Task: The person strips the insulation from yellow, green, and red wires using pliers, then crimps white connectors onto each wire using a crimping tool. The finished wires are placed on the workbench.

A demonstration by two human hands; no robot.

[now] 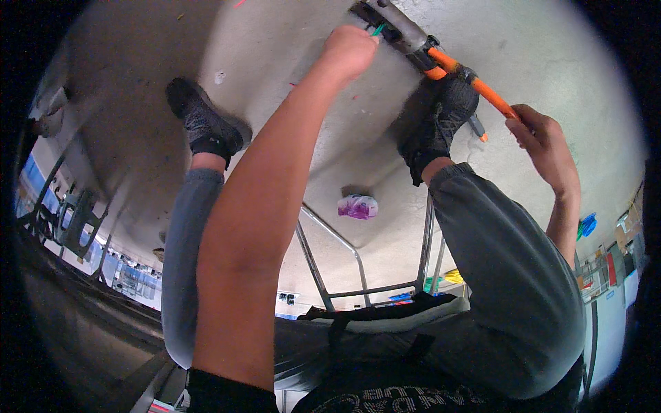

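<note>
At the top, my left hand (pixel 351 54) is closed on green wires (pixel 379 30), whose ends reach the dark jaw area of a large grey metal hand tool (pixel 408 31), probably a hydraulic crimper. The tool lies on the floor, pointing to the upper left. My right hand (pixel 542 142) grips the end of its orange handle (pixel 493 97), to the right of my shoe. Another orange part (pixel 436 73) shows beside the shoe's toe; whether the shoe presses on it I cannot tell. The wire ends inside the tool are hidden.
My black shoes (pixel 204 116) stand apart on the concrete floor. A grey tool end with an orange tip (pixel 479 129) shows beside the right shoe. A purple-and-white plastic packet (pixel 357 206) lies between my legs, near metal stool legs (pixel 361 268). Blue cable (pixel 588 225) and yellow cable (pixel 454 276) lie farther off.
</note>
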